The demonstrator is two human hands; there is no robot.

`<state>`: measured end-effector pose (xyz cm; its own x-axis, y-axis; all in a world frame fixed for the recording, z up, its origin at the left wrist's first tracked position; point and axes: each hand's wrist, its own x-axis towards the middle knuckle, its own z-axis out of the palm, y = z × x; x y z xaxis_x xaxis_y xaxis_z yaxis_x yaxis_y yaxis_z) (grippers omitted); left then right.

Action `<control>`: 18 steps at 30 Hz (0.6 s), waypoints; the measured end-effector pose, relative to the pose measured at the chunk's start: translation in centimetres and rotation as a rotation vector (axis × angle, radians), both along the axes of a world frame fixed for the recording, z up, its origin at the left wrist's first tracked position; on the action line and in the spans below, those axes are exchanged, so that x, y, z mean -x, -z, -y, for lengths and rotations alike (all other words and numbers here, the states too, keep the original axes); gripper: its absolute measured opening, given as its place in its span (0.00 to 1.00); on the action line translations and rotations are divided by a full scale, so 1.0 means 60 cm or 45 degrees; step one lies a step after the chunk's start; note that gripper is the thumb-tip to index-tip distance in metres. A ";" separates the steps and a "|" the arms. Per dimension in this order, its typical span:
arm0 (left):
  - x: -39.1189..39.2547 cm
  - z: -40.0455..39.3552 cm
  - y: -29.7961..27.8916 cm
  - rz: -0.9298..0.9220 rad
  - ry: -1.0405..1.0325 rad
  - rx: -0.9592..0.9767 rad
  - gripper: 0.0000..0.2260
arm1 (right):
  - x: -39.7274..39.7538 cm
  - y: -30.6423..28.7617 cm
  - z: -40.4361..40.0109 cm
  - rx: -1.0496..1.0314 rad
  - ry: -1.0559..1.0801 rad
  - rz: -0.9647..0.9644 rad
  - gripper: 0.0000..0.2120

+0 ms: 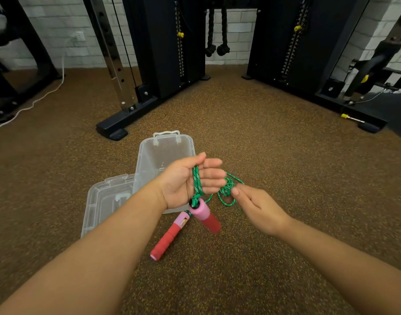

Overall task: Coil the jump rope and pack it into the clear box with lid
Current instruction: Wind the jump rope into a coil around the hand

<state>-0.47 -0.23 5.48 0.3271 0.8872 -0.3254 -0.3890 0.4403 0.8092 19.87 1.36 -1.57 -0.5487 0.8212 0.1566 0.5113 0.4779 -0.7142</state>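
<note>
Coiling underway | my left hand (185, 180) half-curled, rope (197, 180) looped over its palm | right hand (255, 206) pinches slack | one handle (205, 214) dangles, other handle (170, 236) on floor | box (149, 160) open behind, lid (104, 201) off left; packing left

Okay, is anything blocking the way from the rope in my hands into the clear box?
Nothing visible blocks it. The clear box is open on the floor just behind your left hand, and its lid lies off beside it. The green rope loops around that hand, with the right hand pinching the loose end.
</note>
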 end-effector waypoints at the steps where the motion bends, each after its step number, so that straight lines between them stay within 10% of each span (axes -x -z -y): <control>1: 0.002 -0.001 -0.001 0.013 -0.060 0.002 0.25 | -0.002 0.002 0.006 -0.053 -0.009 0.041 0.18; 9: 0.015 -0.016 0.012 0.138 -0.394 0.041 0.24 | 0.001 -0.001 0.026 -0.645 -0.213 0.286 0.16; 18: -0.001 -0.022 0.033 -0.182 -0.193 0.078 0.29 | 0.041 -0.060 0.053 -0.813 -0.540 0.324 0.14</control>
